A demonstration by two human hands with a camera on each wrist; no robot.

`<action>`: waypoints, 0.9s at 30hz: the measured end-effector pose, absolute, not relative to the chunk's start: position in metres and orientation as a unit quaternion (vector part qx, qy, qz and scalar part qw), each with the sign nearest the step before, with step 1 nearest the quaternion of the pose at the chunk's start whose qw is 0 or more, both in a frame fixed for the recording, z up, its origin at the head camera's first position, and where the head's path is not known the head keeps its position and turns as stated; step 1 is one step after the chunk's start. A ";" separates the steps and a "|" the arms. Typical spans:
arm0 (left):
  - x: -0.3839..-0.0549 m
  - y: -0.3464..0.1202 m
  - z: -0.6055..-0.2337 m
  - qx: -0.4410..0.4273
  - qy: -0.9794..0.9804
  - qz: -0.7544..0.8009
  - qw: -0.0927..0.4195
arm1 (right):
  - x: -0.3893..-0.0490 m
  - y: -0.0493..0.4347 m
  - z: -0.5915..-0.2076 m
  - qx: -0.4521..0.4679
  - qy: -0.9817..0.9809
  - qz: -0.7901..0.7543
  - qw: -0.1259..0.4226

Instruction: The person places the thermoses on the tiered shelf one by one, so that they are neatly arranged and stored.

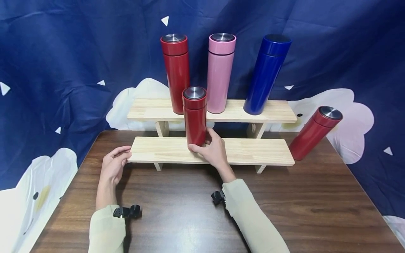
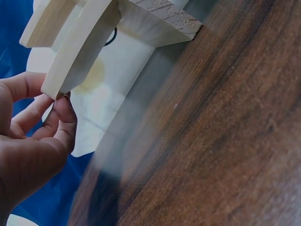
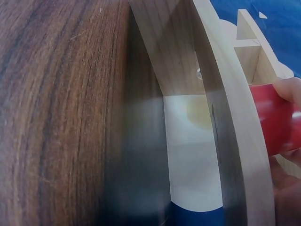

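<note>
In the head view, my right hand [image 1: 214,150] grips the lower part of a red thermos bottle [image 1: 194,121] with a silver-topped lid. This bottle stands upright on the lower step of a two-tier wooden shelf [image 1: 253,151], left of its middle. The right wrist view shows the red thermos bottle [image 3: 269,120] close behind the board's front edge, with my right hand [image 3: 289,188] partly cut off by the frame. My left hand [image 1: 113,166] is at the lower step's left end. In the left wrist view, its fingers [image 2: 66,115] pinch the board's corner [image 2: 59,84].
On the upper step stand another red bottle [image 1: 176,77], a pink bottle [image 1: 220,73] and a blue bottle [image 1: 267,75]. A further red bottle [image 1: 314,133] stands on the brown table [image 1: 177,211], off the shelf's right end. A blue patterned cloth [image 1: 79,45] hangs behind.
</note>
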State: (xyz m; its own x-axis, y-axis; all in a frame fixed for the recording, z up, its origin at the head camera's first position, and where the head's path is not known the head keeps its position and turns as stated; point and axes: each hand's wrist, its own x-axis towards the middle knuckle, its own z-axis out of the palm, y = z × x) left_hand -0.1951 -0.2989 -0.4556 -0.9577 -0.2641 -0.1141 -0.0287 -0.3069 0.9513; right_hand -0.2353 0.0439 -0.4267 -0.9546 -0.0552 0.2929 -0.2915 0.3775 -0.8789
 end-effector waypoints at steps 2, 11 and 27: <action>-0.196 -0.298 -0.456 0.124 -0.584 -0.799 0.074 | -0.235 0.044 -0.427 0.108 -0.822 0.549 0.111; -0.196 -0.300 -0.457 0.128 -0.579 -0.802 0.076 | -0.237 0.044 -0.429 0.112 -0.819 0.553 0.106; -0.194 -0.298 -0.456 0.131 -0.574 -0.804 0.081 | -0.234 0.045 -0.425 0.109 -0.807 0.576 0.075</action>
State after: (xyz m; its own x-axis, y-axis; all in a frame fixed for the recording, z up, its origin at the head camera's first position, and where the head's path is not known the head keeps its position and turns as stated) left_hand -0.1936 -0.2976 -0.4556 -0.9526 -0.2805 -0.1179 -0.0205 -0.3275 0.9446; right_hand -0.2344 0.0451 -0.4252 -0.9650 -0.0886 0.2468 -0.2622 0.3135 -0.9127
